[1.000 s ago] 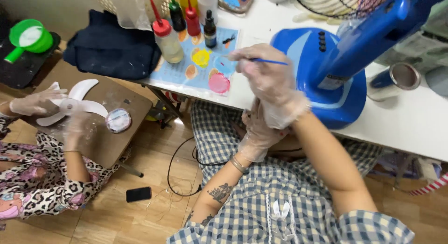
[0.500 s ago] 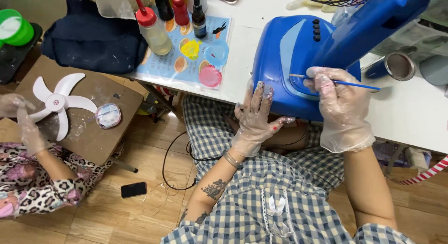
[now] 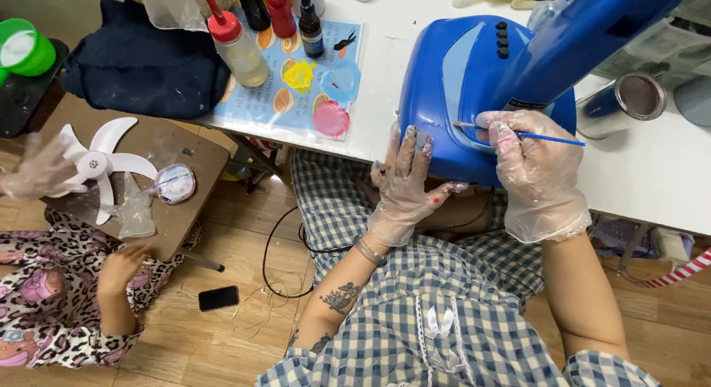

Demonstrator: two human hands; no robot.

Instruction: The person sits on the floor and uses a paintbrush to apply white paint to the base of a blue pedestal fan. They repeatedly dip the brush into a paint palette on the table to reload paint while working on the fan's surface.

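**Two gloved hands on a blue fan base, one with a fine brush**

Two hands in thin clear gloves work at the near edge of the white surface (image 3: pixel 652 187). The right hand (image 3: pixel 535 176) pinches a thin blue paintbrush (image 3: pixel 544 137) between thumb and fingers, its grip closed on the handle close to the bristle end, with the tip touching the top of the blue fan base (image 3: pixel 474 91). The left hand (image 3: pixel 407 183) lies flat and spread against the near side of that base, fingers up; its grip is open and holds nothing, only bracing. Paint spots show on the fingertips.

By my judgement the base is hard, smooth moulded plastic, fairly heavy and stable, with a thick blue post rising toward the far right corner. Its glossy skin looks slippery under gloves, so a flat palm at the rim holds it better than a pinch. The brush looks very light and slightly springy, best held low on the handle, as it is now.

Toward the far left of the surface lies a printed sheet (image 3: pixel 296 83) carrying dabs of yellow, blue and pink paint, with squeeze bottles (image 3: pixel 238 50) and small dark bottles standing at its far edge. A metal can (image 3: pixel 629 99) lies on its side near the right edge.

Left of the surface, on a low brown stool (image 3: pixel 185 209), another person in leopard-print sleeves handles a white fan blade (image 3: pixel 100 165) beside a small round dish. A dark phone (image 3: pixel 218 298) lies on the wooden floor.
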